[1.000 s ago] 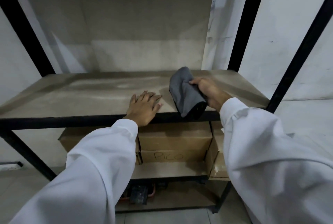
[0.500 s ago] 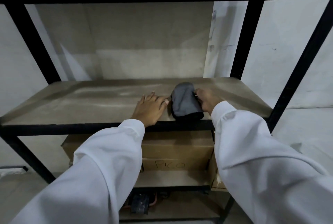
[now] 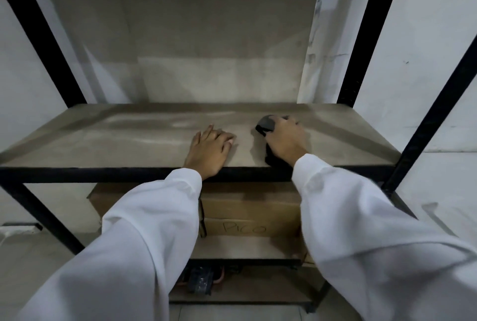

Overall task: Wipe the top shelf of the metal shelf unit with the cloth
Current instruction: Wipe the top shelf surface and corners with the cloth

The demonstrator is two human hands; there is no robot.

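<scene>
Pressing the cloth [image 3: 265, 124] onto the shelf [image 3: 129, 137], right hand [image 3: 285, 137] clamped; left hand [image 3: 209, 149] flat, fingers apart

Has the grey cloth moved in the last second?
Yes. The cloth, earlier held up over the shelf's black front rail, now lies pressed on the board under the right hand, farther back from it.

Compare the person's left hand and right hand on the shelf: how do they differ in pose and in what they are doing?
The left hand lies flat and empty on the shelf board; the right hand presses on the dark cloth. The left hand sits near the front edge; the right hand reaches a little further in. Both rest on the same shelf, and both arms wear white sleeves.
</scene>
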